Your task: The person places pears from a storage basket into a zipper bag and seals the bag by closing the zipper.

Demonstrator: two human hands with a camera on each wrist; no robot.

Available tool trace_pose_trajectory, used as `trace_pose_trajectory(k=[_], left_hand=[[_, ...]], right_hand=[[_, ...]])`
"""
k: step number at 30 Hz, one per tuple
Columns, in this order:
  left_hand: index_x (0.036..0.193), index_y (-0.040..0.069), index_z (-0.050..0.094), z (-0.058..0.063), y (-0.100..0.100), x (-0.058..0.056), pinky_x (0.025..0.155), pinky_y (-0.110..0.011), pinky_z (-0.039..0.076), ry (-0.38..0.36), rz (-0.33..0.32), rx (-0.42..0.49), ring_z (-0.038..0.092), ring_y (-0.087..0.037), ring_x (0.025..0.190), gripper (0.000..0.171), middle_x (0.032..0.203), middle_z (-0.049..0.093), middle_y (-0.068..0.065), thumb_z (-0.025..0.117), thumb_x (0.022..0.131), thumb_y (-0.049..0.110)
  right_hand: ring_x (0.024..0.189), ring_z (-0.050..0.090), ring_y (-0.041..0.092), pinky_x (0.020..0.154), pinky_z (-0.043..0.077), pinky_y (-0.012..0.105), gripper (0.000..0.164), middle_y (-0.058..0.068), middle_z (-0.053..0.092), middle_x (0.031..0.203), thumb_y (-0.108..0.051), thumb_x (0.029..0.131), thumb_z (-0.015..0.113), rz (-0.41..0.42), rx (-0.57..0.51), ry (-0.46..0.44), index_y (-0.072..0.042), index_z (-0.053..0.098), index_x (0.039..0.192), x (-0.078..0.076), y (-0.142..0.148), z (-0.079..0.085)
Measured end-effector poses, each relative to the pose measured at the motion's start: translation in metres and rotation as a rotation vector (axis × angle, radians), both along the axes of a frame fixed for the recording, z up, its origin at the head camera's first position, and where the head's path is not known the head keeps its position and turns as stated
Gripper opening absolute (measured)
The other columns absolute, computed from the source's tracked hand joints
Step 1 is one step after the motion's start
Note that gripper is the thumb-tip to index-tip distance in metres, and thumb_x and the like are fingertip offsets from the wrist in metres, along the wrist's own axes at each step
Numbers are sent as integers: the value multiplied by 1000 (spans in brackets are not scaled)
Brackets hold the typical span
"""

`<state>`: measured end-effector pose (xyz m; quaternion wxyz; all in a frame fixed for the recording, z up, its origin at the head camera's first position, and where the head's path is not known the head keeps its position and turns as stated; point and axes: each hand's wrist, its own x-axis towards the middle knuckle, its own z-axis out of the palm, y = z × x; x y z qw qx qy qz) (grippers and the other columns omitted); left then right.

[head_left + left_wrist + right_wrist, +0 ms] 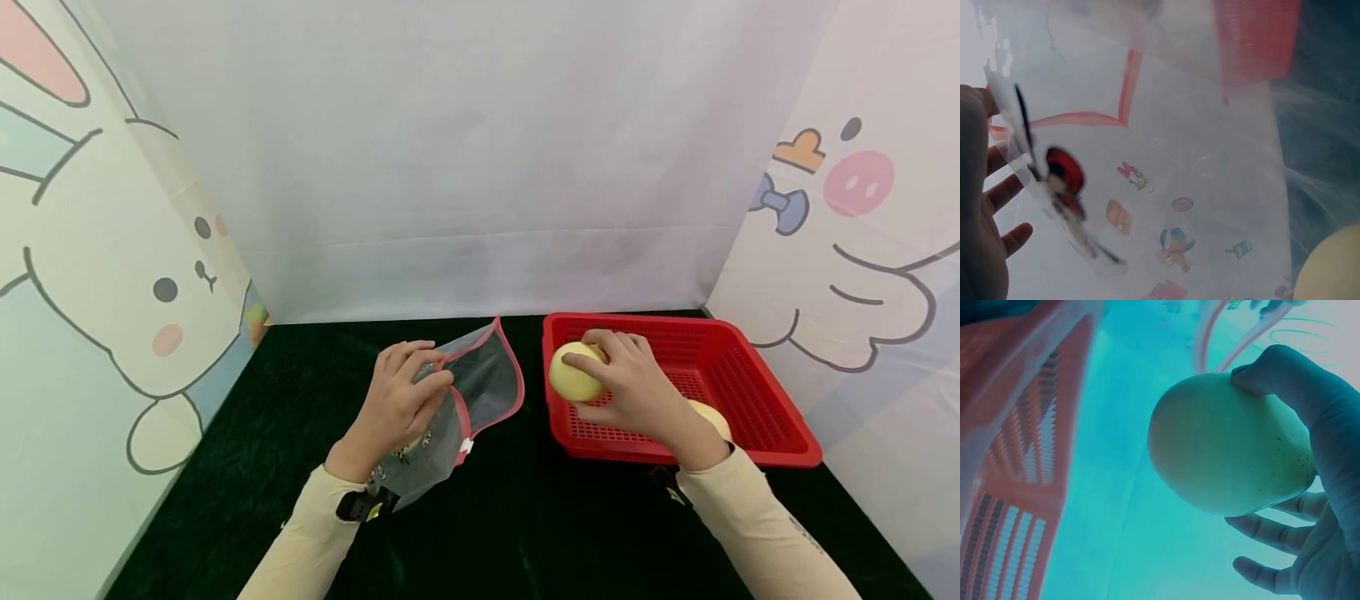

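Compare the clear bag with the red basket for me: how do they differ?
The bag is see-through with pink edging and printed figures; the basket is red with perforated walls. The left hand grips the bag, while the basket sits on the dark green cloth. The bag looks limp, the basket stiff. Both are open.

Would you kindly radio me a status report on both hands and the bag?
Left hand holding translucent bag, mouth open. Right hand gripping yellow round object by red basket. No obstruction evident between object and bag.
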<state>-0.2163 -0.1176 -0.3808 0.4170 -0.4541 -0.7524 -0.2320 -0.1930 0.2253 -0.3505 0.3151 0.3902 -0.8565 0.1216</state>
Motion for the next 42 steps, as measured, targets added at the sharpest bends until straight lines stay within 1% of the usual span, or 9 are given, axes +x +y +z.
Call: trace_pose_trajectory(k=[6, 13, 17, 21, 25, 28, 34, 38, 42], left_hand=[[98, 14, 66, -1, 0, -1, 94, -62, 37, 2, -5, 5, 53, -40, 115, 34, 110, 62, -15, 38, 109, 32], [99, 15, 65, -2, 0, -2, 92, -61, 38, 11, -11, 9, 53, -39, 114, 34, 110, 62, -14, 38, 110, 31], [99, 15, 66, -2, 0, -1, 93, -61, 37, -3, -17, 8, 53, -40, 115, 34, 111, 62, -15, 38, 109, 32], [98, 15, 66, -2, 1, 0, 95, -61, 36, -23, -12, 5, 52, -40, 116, 35, 111, 62, -15, 38, 109, 33], [98, 15, 66, -2, 1, 1, 97, -61, 35, -45, -7, 8, 52, -39, 118, 36, 112, 62, -15, 38, 109, 34], [98, 16, 66, -2, 1, 2, 98, -61, 34, -60, -7, 12, 52, -38, 118, 36, 113, 63, -14, 38, 109, 35], [99, 15, 66, -3, 1, 3, 96, -61, 35, -47, -15, 29, 52, -39, 117, 34, 112, 63, -14, 38, 109, 33], [99, 16, 66, -2, 0, 4, 97, -61, 35, -51, -16, 30, 52, -38, 117, 34, 112, 63, -13, 38, 109, 33], [99, 16, 66, -1, -1, 5, 97, -62, 35, -51, -11, 29, 52, -39, 118, 34, 112, 62, -13, 39, 109, 33]], right_hand=[[101, 54, 34, 76, 39, 53, 59, 19, 55, 116, -19, 62, 87, 49, -39, 6, -16, 64, 117, 0, -14, 4], [100, 55, 34, 79, 39, 53, 62, 19, 55, 118, -20, 62, 88, 96, -107, 3, -16, 63, 119, 0, -32, 7], [101, 55, 37, 80, 40, 55, 62, 20, 54, 119, -19, 63, 87, 122, -147, -5, -16, 62, 120, 0, -42, 8], [104, 54, 38, 81, 40, 57, 63, 21, 53, 119, -19, 63, 88, 136, -161, -19, -16, 61, 120, -1, -53, 7], [103, 54, 37, 79, 40, 57, 66, 20, 53, 120, -19, 64, 90, 150, -156, -48, -16, 60, 123, -3, -63, 3], [103, 54, 36, 79, 40, 57, 67, 20, 53, 121, -20, 66, 91, 160, -150, -78, -17, 59, 125, -5, -70, -1], [106, 54, 32, 83, 40, 56, 59, 17, 53, 123, -23, 72, 89, 171, -136, -156, -18, 62, 124, -8, -81, -9], [105, 54, 27, 83, 40, 54, 54, 14, 54, 120, -24, 73, 88, 165, -103, -191, -17, 63, 121, -11, -85, -15], [104, 54, 25, 83, 38, 51, 54, 12, 54, 119, -28, 74, 89, 156, -48, -221, -18, 64, 121, -15, -87, -22]])
